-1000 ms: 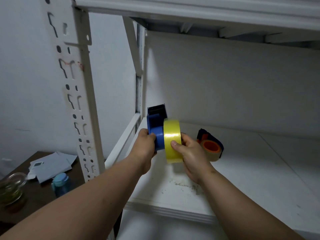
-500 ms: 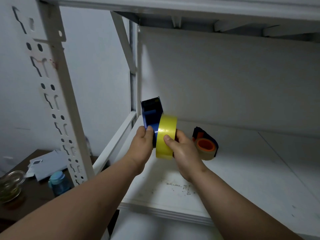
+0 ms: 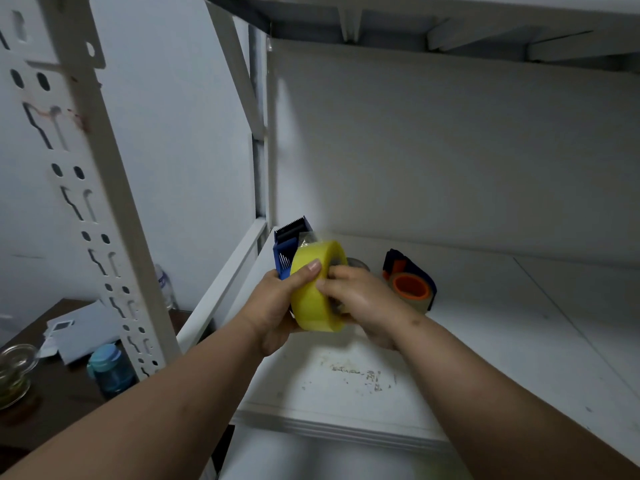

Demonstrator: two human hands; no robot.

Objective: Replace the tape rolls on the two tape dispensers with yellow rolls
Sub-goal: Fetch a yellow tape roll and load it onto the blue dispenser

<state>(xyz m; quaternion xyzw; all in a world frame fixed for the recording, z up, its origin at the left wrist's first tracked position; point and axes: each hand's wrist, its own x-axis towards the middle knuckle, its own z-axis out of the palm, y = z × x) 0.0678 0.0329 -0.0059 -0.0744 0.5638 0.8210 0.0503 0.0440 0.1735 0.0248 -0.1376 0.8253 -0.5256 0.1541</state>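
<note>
The left hand (image 3: pixel 273 308) grips the blue dispenser (image 3: pixel 285 252) steady. The right hand (image 3: pixel 360 299) clasps the yellow roll (image 3: pixel 313 292), likely seating it on the hub.

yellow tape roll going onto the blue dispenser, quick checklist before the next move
1. Left hand grips the blue tape dispenser: ok.
2. Right hand holds the yellow tape roll at its side: ok.
3. Roll fully seated on the dispenser hub: cannot tell, hidden by the roll.
4. Tape end threaded to the serrated cutter: not ok, none reaches it.
5. Second dispenser on the shelf has a yellow roll: not ok, its roll has an orange core.
</note>
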